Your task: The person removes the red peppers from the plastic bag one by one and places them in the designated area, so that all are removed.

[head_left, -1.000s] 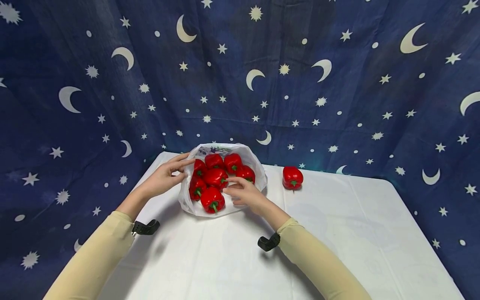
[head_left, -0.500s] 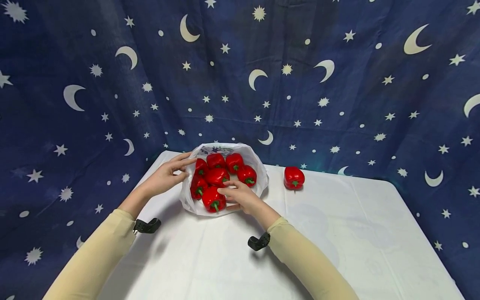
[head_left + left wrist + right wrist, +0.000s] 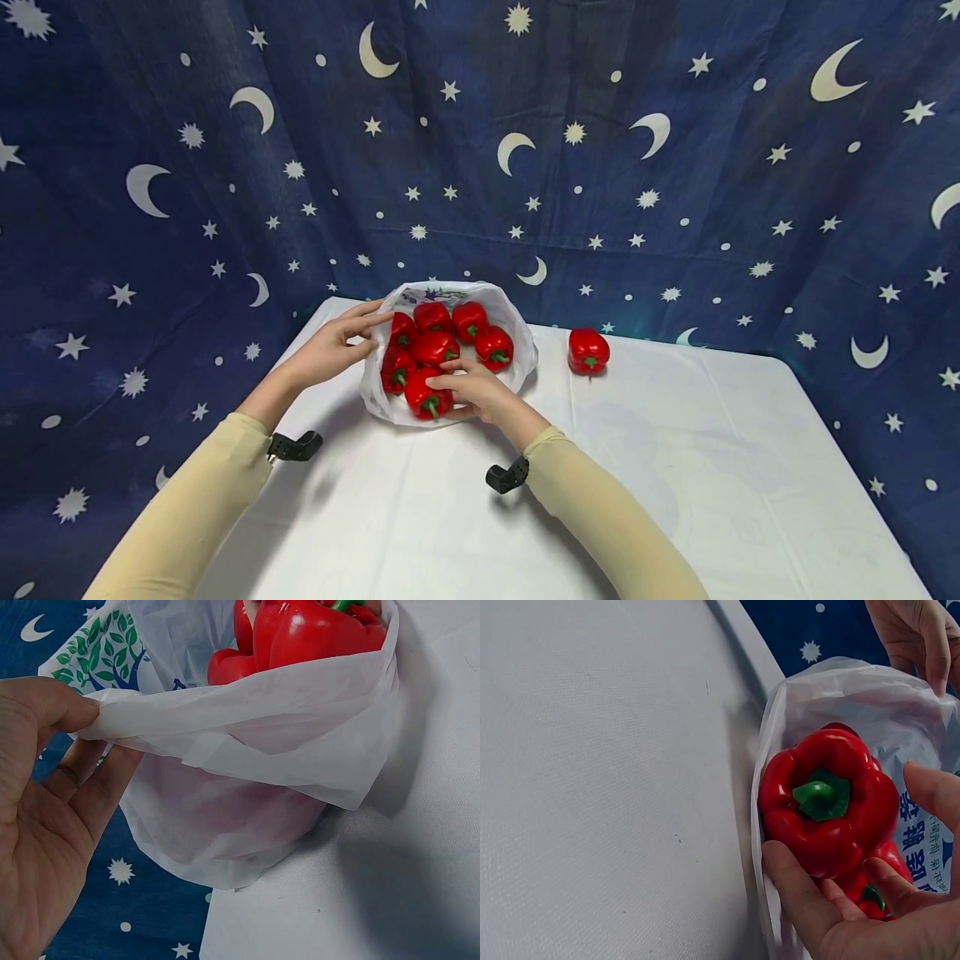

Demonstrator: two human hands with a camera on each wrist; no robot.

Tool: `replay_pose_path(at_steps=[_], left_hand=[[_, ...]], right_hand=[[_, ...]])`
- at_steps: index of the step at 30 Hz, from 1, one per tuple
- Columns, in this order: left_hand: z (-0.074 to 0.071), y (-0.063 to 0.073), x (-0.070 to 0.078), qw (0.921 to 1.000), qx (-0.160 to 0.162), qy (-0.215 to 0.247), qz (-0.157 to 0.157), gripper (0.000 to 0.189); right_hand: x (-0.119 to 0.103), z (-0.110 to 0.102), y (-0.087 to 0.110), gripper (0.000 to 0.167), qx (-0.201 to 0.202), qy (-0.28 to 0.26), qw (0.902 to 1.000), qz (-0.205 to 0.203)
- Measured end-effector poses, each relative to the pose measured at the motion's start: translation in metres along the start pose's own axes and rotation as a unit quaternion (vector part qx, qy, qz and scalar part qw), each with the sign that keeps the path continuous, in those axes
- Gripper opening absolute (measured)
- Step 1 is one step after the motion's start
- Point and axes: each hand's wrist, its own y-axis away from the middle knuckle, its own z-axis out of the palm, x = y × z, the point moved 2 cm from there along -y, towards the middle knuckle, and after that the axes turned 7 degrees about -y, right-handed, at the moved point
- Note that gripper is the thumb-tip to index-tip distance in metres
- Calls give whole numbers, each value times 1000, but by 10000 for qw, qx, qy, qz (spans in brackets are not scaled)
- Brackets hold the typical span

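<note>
A white plastic bag [image 3: 525,354] lies on its side with its mouth toward me, holding several red bell peppers [image 3: 435,348]. My left hand [image 3: 330,348] pinches the left rim of the bag between thumb and fingers, clearest in the left wrist view. Inside the mouth, my right hand [image 3: 483,393] is at the right side of the front bell pepper [image 3: 832,840]. Its fingers are spread about that pepper; one fingertip touches the pepper's edge, while another finger [image 3: 930,787] stands slightly apart from it. The pepper's green stem points toward me.
One more red bell pepper [image 3: 588,350] sits on the white tablecloth [image 3: 675,467] right of the bag, near the back edge. A dark blue curtain [image 3: 465,167] with moons and stars hangs behind the table and along its sides.
My right hand has moved left and slightly down, from the middle of the bag's mouth to the front bell pepper. My left hand has stayed at the bag's rim.
</note>
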Motion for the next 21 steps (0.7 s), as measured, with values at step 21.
replay_pose_path(at_steps=[21], left_hand=[[0,0,-3,10000,-38,13,-13,48]], right_hand=[[3,3,-1,64,17,306,9995,-45]])
